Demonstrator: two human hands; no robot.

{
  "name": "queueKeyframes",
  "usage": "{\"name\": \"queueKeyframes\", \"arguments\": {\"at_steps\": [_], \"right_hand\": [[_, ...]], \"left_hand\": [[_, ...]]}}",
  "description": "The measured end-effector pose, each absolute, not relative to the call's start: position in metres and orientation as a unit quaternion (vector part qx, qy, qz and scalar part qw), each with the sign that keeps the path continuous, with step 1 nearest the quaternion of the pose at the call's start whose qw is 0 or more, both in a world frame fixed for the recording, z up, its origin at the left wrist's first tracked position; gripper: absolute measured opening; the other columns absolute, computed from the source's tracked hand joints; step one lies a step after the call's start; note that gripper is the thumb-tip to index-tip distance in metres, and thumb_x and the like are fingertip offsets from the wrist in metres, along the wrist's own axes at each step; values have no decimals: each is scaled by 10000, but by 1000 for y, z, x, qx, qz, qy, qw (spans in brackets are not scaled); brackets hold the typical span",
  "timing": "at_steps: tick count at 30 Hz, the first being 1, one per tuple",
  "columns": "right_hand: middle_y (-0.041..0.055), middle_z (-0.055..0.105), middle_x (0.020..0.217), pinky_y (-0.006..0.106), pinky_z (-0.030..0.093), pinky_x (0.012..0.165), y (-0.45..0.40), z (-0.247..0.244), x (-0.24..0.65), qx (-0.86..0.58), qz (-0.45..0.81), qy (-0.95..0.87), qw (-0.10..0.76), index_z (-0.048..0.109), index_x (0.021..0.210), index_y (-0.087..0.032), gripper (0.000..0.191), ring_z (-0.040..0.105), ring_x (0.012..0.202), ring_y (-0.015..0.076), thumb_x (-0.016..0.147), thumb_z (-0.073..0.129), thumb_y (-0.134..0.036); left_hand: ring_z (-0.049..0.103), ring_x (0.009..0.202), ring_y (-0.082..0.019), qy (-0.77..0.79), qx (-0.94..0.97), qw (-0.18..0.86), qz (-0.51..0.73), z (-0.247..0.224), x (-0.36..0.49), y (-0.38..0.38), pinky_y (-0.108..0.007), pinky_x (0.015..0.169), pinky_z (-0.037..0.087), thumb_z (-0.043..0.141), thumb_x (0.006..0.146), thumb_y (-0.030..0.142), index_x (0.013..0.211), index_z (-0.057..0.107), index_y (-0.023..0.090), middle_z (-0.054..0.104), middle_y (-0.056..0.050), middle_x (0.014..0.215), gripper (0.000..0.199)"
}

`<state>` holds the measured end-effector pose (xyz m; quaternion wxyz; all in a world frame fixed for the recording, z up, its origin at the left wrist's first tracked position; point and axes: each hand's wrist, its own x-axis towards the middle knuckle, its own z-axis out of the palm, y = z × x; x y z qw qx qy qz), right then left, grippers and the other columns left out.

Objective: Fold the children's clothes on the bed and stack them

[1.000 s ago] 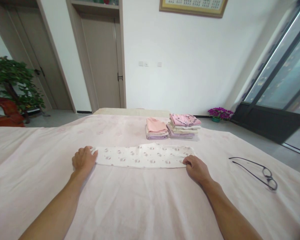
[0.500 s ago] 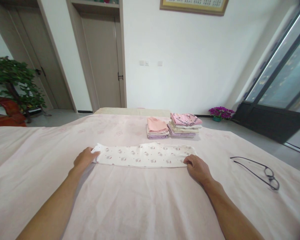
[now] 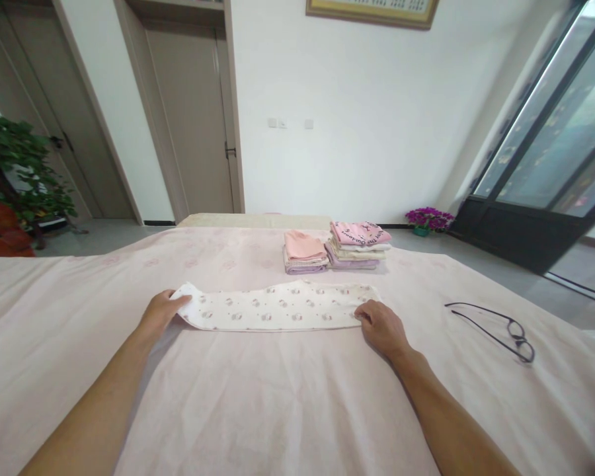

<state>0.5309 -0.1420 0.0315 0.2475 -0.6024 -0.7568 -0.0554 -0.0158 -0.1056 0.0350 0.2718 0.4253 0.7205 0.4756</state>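
Note:
A white garment (image 3: 272, 307) with a small printed pattern lies folded into a long strip across the pink bed cover (image 3: 287, 403). It looks like a pair of child's trousers, though the fold hides its full shape. At its left end my left hand (image 3: 161, 312) pinches the cloth, thumb on top, and that end is lifted a little off the cover. My right hand (image 3: 383, 324) is closed on the near right corner, fingertips gripping the edge.
Beyond the garment stand two stacks of folded clothes, one topped with a peach piece (image 3: 303, 244), the other with a pink printed shirt (image 3: 359, 233). Black-framed glasses (image 3: 510, 337) lie on the right. Purple flowers (image 3: 429, 218) stand on the floor behind.
The garment's left end has risen and curled up slightly in my left hand. My right hand keeps its hold on the right corner. The whole view has shifted a little.

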Motion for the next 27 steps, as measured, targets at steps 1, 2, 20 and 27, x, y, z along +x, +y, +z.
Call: {"name": "queueKeyframes", "arguments": {"at_steps": [1, 2, 20, 27], "right_hand": [[36, 644, 868, 281, 393, 804, -143, 33, 526, -595, -57, -757, 263, 671, 848, -207, 271, 569, 874, 184, 741, 470, -59], [39, 644, 883, 281, 397, 814, -144, 34, 519, -586, -54, -759, 279, 672, 871, -204, 289, 570, 882, 185, 740, 465, -52], [29, 627, 906, 282, 367, 807, -162, 33, 454, -477, 36, -842, 250, 661, 906, -210, 302, 529, 914, 174, 749, 495, -12], [27, 620, 905, 277, 352, 787, -162, 30, 450, -491, 10, -836, 245, 652, 906, -214, 286, 521, 902, 166, 772, 496, -17]], "left_hand": [[645, 623, -232, 691, 421, 309, 500, 42, -4, -107, -310, 546, 491, 756, 560, 393, 896, 645, 131, 688, -52, 699, 440], [640, 626, -214, 664, 427, 335, 515, 48, 10, -109, -300, 549, 491, 754, 571, 390, 946, 638, 127, 688, -45, 723, 472], [621, 940, -214, 600, 745, 159, 244, 41, 143, -150, -300, 784, 443, 619, 794, 383, 1003, 670, 207, 664, -60, 1033, 278], [608, 907, -185, 592, 763, 106, 237, 43, 154, -158, -273, 785, 419, 550, 839, 248, 889, 666, 209, 657, -43, 949, 133]]}}
